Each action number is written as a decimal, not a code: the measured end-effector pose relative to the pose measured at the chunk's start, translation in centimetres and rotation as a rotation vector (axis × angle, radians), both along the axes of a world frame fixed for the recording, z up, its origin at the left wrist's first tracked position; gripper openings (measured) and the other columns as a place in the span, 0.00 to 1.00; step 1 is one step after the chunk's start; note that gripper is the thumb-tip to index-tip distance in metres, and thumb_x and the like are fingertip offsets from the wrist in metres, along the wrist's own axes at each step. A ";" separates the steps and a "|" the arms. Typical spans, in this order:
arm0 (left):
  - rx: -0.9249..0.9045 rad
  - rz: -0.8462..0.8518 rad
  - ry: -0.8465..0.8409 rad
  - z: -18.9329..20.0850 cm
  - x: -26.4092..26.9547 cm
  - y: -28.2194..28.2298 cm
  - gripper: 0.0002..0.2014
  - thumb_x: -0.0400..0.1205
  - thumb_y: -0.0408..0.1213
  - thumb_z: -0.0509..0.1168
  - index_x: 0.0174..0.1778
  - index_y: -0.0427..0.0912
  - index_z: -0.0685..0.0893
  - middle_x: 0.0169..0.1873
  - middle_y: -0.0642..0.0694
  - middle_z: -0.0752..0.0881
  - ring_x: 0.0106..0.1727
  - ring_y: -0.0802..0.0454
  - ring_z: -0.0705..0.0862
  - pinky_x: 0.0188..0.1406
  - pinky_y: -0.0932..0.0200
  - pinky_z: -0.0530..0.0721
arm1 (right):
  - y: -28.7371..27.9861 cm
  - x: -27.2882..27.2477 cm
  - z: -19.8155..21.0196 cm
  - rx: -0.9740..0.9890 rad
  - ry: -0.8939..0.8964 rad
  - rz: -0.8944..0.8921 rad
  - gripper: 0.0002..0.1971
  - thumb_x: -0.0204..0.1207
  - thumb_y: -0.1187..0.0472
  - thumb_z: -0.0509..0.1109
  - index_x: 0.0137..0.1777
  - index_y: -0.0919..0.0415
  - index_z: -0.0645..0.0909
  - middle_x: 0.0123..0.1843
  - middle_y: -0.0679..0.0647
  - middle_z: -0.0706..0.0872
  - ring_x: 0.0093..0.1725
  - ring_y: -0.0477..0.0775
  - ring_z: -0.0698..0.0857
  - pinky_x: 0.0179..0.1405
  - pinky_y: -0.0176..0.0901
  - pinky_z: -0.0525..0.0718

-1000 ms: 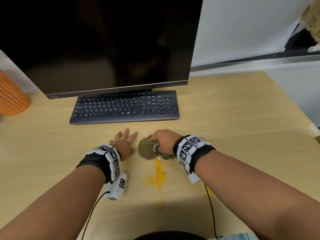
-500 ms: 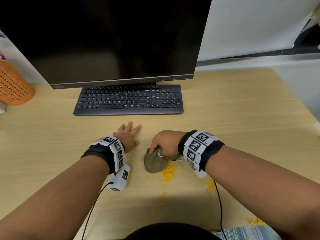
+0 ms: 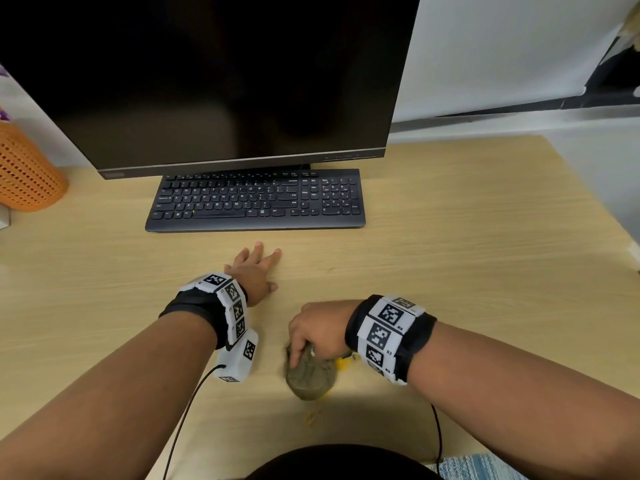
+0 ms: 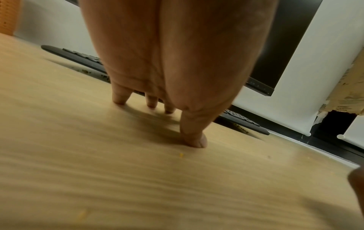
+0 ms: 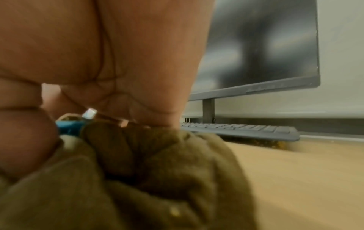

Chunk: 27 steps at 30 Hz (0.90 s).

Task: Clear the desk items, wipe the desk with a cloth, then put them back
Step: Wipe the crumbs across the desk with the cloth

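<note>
My right hand (image 3: 317, 332) grips a bunched olive-brown cloth (image 3: 310, 377) and presses it on the wooden desk (image 3: 467, 258) near the front edge. In the right wrist view the cloth (image 5: 157, 179) fills the lower frame under my curled fingers (image 5: 23, 132), and a small blue object (image 5: 68, 126) shows between fingers and cloth. A little yellow powder (image 3: 343, 363) peeks out beside the cloth. My left hand (image 3: 254, 268) lies flat on the desk with fingers spread, fingertips (image 4: 194, 142) touching the wood, left of and beyond the cloth.
A black keyboard (image 3: 256, 200) lies under a dark monitor (image 3: 221, 81) at the back. An orange mesh basket (image 3: 27, 171) stands at the far left. Yellow crumbs (image 4: 239, 128) lie along the keyboard's front edge. Wrist cables trail off the near edge.
My right hand has dragged the cloth toward me over the yellow powder streak, which is now mostly covered or gone. The left hand has stayed flat in place.
</note>
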State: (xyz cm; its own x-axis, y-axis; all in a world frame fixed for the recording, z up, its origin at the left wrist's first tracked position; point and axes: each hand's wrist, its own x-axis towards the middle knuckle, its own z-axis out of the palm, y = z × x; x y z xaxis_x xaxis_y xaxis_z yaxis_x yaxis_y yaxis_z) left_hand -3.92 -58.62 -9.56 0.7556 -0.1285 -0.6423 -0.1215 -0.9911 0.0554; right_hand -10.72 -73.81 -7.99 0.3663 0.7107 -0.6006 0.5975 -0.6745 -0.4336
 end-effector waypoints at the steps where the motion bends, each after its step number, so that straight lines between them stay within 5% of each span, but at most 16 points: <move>1: -0.001 0.000 -0.001 0.0 0.0 0.0 0.36 0.86 0.43 0.57 0.83 0.57 0.40 0.83 0.47 0.35 0.84 0.42 0.38 0.80 0.35 0.51 | -0.3 0.1 0.3 -0.032 0.013 -0.010 0.26 0.71 0.75 0.61 0.60 0.51 0.87 0.53 0.48 0.84 0.51 0.54 0.82 0.48 0.46 0.83; 4: 0.001 -0.005 -0.011 -0.2 0.0 0.1 0.36 0.86 0.44 0.57 0.83 0.57 0.40 0.83 0.47 0.35 0.84 0.42 0.38 0.80 0.34 0.52 | -1.0 0.5 1.2 -0.079 -0.029 -0.059 0.23 0.74 0.74 0.60 0.59 0.50 0.87 0.47 0.44 0.80 0.44 0.49 0.79 0.30 0.37 0.74; 7: 0.017 -0.006 -0.012 -0.3 0.1 0.0 0.35 0.86 0.44 0.57 0.83 0.57 0.40 0.83 0.48 0.35 0.84 0.42 0.39 0.80 0.35 0.52 | 0.0 -0.2 1.5 0.032 -0.054 0.010 0.23 0.74 0.71 0.63 0.63 0.49 0.85 0.57 0.49 0.85 0.56 0.54 0.81 0.48 0.44 0.82; 10: 0.024 -0.011 -0.025 -0.2 -0.1 -0.1 0.35 0.87 0.44 0.56 0.83 0.57 0.40 0.83 0.48 0.35 0.84 0.42 0.39 0.80 0.35 0.53 | 1.9 -1.5 0.5 0.091 -0.013 0.100 0.22 0.76 0.69 0.65 0.66 0.49 0.83 0.62 0.51 0.84 0.60 0.56 0.79 0.60 0.49 0.80; 16: 0.022 -0.019 -0.037 -0.3 -0.2 0.1 0.34 0.87 0.45 0.55 0.83 0.57 0.40 0.83 0.47 0.36 0.84 0.42 0.39 0.80 0.34 0.53 | 2.0 -3.2 -1.0 0.058 -0.020 0.216 0.23 0.76 0.70 0.62 0.67 0.49 0.83 0.65 0.49 0.82 0.57 0.52 0.75 0.55 0.43 0.78; 19: 0.020 -0.023 -0.040 -0.4 -0.3 0.1 0.34 0.87 0.45 0.55 0.83 0.57 0.40 0.83 0.47 0.36 0.84 0.42 0.40 0.80 0.34 0.53 | 0.4 -3.3 -0.7 -0.016 -0.057 0.258 0.22 0.76 0.68 0.63 0.63 0.46 0.84 0.64 0.48 0.81 0.55 0.48 0.69 0.57 0.54 0.81; 27: 0.026 -0.027 -0.029 -0.3 -0.4 0.2 0.34 0.87 0.46 0.54 0.83 0.57 0.40 0.83 0.47 0.36 0.84 0.42 0.40 0.80 0.34 0.53 | -5.6 -2.7 0.6 -0.212 -0.075 0.132 0.20 0.75 0.72 0.64 0.58 0.49 0.87 0.59 0.52 0.81 0.60 0.56 0.76 0.55 0.54 0.82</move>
State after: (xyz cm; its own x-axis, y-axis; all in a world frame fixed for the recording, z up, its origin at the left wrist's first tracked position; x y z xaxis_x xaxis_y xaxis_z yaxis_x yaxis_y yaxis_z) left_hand -4.31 -58.47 -9.89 0.7704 -0.1330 -0.6235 -0.1495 -0.9884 0.0261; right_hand -13.45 -79.37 -7.36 0.3280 0.6162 -0.7161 0.7117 -0.6596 -0.2416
